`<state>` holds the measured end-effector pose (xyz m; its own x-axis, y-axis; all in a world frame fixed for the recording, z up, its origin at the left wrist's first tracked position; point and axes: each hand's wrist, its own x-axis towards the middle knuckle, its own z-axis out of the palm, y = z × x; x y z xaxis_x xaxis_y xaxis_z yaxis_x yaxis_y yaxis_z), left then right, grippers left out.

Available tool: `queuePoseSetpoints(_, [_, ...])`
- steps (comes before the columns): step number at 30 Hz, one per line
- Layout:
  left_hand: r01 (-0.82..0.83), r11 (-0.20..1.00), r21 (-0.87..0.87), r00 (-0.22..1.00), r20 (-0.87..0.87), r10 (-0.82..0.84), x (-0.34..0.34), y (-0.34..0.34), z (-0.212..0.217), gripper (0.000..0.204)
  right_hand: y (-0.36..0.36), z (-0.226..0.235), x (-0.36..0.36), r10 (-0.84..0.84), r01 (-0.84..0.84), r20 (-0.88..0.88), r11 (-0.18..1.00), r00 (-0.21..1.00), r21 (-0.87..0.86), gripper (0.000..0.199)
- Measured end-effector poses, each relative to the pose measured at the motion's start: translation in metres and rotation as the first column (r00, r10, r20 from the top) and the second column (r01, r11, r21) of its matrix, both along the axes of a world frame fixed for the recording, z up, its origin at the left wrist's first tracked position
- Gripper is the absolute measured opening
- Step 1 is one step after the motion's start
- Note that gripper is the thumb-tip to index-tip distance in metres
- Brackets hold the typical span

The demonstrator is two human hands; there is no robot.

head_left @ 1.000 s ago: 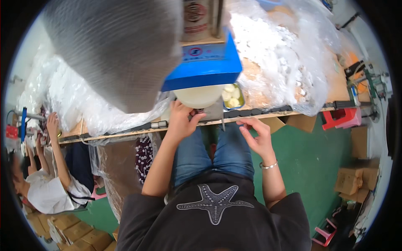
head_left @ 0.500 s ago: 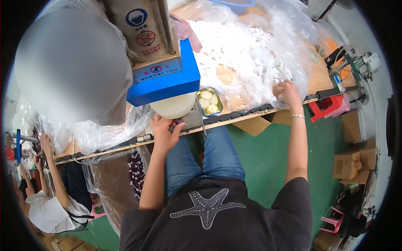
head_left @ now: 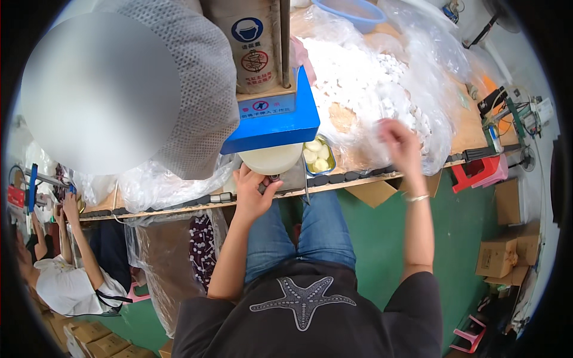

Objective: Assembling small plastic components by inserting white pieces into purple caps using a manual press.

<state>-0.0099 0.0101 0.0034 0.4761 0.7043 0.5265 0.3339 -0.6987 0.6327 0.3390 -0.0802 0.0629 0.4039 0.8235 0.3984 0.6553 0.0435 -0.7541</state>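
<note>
At far left, a co-worker in a white shirt (head_left: 68, 287), hands raised near a blue and red machine. Next, clear plastic (head_left: 149, 190) heaped on the table, with dark purple and white pieces (head_left: 203, 244) below, beside a clear bag.

Then the left hand (head_left: 255, 192), just below the pale round guard (head_left: 271, 160) of a blue press (head_left: 277, 130). Thumb and fingers gathered close about a small dark piece (head_left: 262, 188); firm grip or light touch impossible to tell. Likely the greatest danger here: pinched fingertips, from any drop of the press with the hand so near. Also possible: a crooked or slipped piece, from a loose hold in that cramped, half-hidden spot.

Just right of the guard, a small dish (head_left: 323, 173) of pale round lumps (head_left: 320, 164), close to the padded table edge (head_left: 371, 175). Risk of a spill, from a careless sweep of the right forearm.

Farther right, the right hand (head_left: 399, 142), blurred, over the near side of a white heap of small parts (head_left: 352, 86). Fingers curled; anything between them impossible to tell. Around it, crumpled plastic sheeting (head_left: 440, 140): a possible snag for the bracelet (head_left: 417, 198), and from a tug, scattered parts.
</note>
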Motion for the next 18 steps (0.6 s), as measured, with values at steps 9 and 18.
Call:
queuePoseSetpoints(9, [0.0, 0.998, -0.061, 0.998, 0.067, 0.004, 0.003, 0.0, 0.002, 0.021, 0.046, -0.041, -0.107, 0.285, -0.284, 0.384, 0.957, 0.878, -0.062, 0.005])
queuePoseSetpoints(18, [-0.02, 0.999, -0.03, 0.998, 0.067, 0.022, 0.001, -0.001, -0.002, 0.024, 0.04, -0.025, -0.124, 0.087, -0.092, 0.2, 0.996, 0.976, 0.018, 0.009])
